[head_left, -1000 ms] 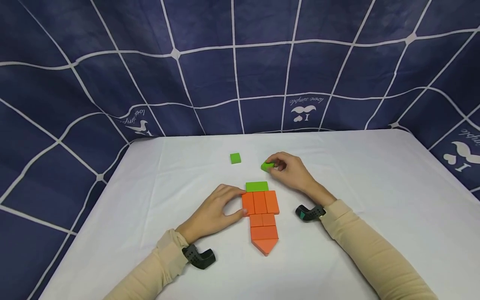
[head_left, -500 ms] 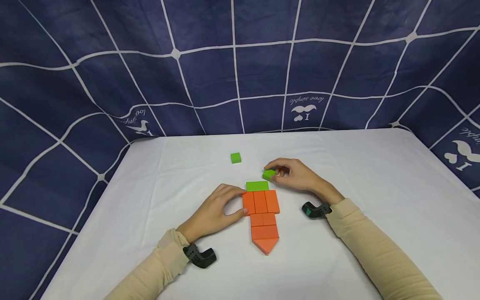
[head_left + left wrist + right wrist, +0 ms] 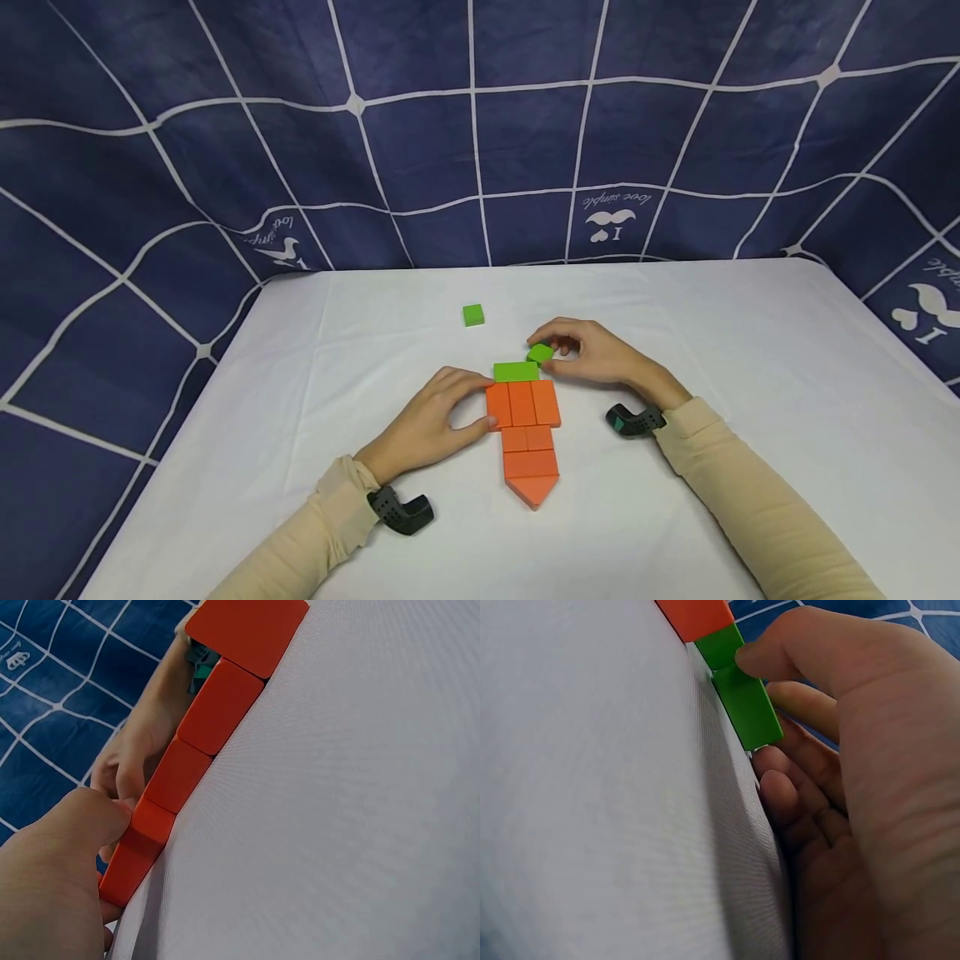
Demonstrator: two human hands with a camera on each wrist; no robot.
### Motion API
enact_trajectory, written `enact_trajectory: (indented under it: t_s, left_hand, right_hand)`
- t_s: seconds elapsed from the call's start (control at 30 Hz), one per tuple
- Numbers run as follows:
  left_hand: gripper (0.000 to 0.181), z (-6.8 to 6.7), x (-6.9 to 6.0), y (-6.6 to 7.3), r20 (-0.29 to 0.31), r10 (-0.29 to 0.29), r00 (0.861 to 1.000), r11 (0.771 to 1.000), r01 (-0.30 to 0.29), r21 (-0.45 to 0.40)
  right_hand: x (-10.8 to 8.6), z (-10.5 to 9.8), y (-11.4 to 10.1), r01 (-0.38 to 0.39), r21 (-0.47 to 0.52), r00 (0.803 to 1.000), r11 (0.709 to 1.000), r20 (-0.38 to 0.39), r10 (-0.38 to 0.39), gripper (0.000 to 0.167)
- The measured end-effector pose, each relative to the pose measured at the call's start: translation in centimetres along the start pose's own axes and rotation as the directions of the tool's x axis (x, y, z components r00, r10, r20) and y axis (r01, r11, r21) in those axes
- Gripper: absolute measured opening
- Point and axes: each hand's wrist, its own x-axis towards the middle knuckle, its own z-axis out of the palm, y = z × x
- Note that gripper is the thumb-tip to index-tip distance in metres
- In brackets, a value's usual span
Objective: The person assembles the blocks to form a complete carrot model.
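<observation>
Orange wooden blocks (image 3: 522, 404) lie flat together, with a pointed orange block (image 3: 533, 490) at the near end. A green rectangular block (image 3: 516, 372) sits against their far edge. My left hand (image 3: 427, 425) holds the leftmost orange block (image 3: 497, 407) at its two ends, the thumb on the near corner; the left wrist view shows that thumb on its side. Between thumb and fingers, my right hand (image 3: 592, 350) pinches a small green block (image 3: 540, 354) at the far right corner of the green rectangle. In the right wrist view, this green block (image 3: 748, 709) appears to touch its green neighbour.
Another small green block (image 3: 473, 315) lies alone farther back on the white tablecloth (image 3: 360, 333). A dark blue curtain (image 3: 420, 150) with white lines hangs behind the table. Each wrist wears a black device, such as the left one (image 3: 401, 510).
My right hand has brought its green block nearer, from behind the arrangement to the green rectangle's right corner, turning it slightly. My left hand stays at the leftmost orange block.
</observation>
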Motion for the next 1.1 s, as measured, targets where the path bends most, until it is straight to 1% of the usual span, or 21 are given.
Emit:
enact_trajectory:
  t_s: [0.17, 0.37, 0.43, 0.57, 0.67, 0.77, 0.93, 1.1]
  left_hand:
    - [0.052, 0.1, 0.0, -0.1, -0.001, 0.001, 1.000, 1.000, -0.001, -0.002]
    - [0.052, 0.1, 0.0, -0.1, 0.014, -0.007, 1.000, 1.000, 0.008, -0.012]
    - [0.052, 0.2, 0.1, -0.1, 0.019, -0.009, 1.000, 1.000, 0.010, -0.017]
    - [0.053, 0.1, 0.1, -0.1, 0.018, -0.007, 1.000, 1.000, 0.007, -0.020]
    - [0.052, 0.0, 0.1, -0.1, 0.012, 0.002, 1.000, 1.000, -0.002, -0.018]
    - [0.051, 0.0, 0.1, -0.1, 0.005, 0.010, 1.000, 1.000, -0.009, -0.013]
    - [0.051, 0.1, 0.1, -0.1, -0.001, 0.008, 1.000, 1.000, -0.008, -0.013]
    - [0.051, 0.2, 0.1, -0.2, -0.003, 0.008, 1.000, 1.000, -0.008, -0.021]
  right_hand:
    - [0.0, 0.0, -0.2, -0.010, 0.006, 1.000, 1.000, -0.002, 0.010, 0.040]
    - [0.4, 0.0, -0.5, -0.023, 0.025, 0.997, 0.999, -0.074, 0.025, 0.045]
    - [0.8, -0.2, -0.5, -0.018, 0.008, 0.995, 1.000, -0.094, 0.018, 0.045]
    - [2.7, -0.7, -1.1, 0.020, -0.088, 0.995, 0.996, -0.101, -0.029, 0.044]
    - [4.6, -1.2, -1.9, 0.051, -0.155, 0.994, 0.987, -0.086, -0.065, 0.044]
    - [6.7, -1.6, -3.0, 0.061, -0.202, 0.996, 0.977, -0.055, -0.074, 0.043]
    - [9.6, -1.4, -4.1, 0.062, -0.277, 0.998, 0.959, 0.042, -0.052, 0.041]
    - [11.1, -0.5, -4.5, 0.057, -0.311, 0.993, 0.949, 0.113, -0.023, 0.043]
